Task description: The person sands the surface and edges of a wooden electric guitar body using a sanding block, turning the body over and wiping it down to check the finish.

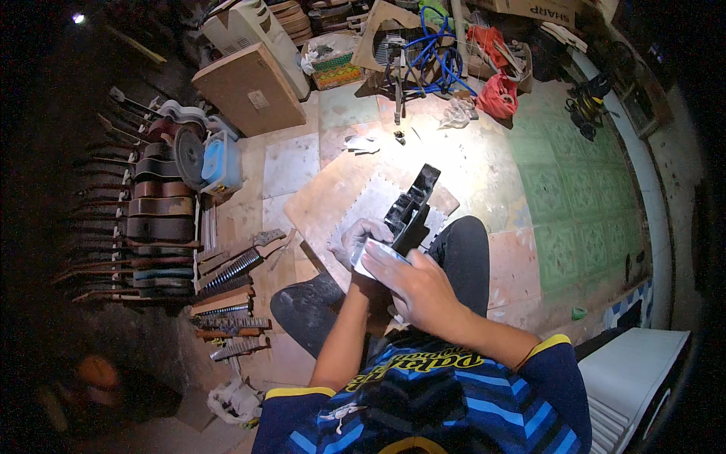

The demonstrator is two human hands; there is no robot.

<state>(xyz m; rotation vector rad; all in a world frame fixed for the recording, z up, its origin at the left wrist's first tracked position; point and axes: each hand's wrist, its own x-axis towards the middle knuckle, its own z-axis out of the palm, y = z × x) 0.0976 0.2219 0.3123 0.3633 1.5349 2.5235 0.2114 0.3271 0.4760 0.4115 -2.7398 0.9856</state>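
Note:
My left hand [366,236], dusted white, curls around the near end of a black, notched, block-like piece [412,203] whose exact kind I cannot make out. The piece slants away from me to the far right, over a board on the floor. My right hand [416,286] presses a white, flat, sheet-like piece [367,266] near my left fingers. Its fingers lie over the sheet and hide much of it. Both hands meet in front of my crossed legs.
A pale board [321,198] lies on the tiled floor [291,163]. Guitar bodies [160,206] stand in a row at left, with necks [240,268] nearer me. Blue hose [446,53] and red bags [497,94] lie far off. A white casing [631,371] stands at right.

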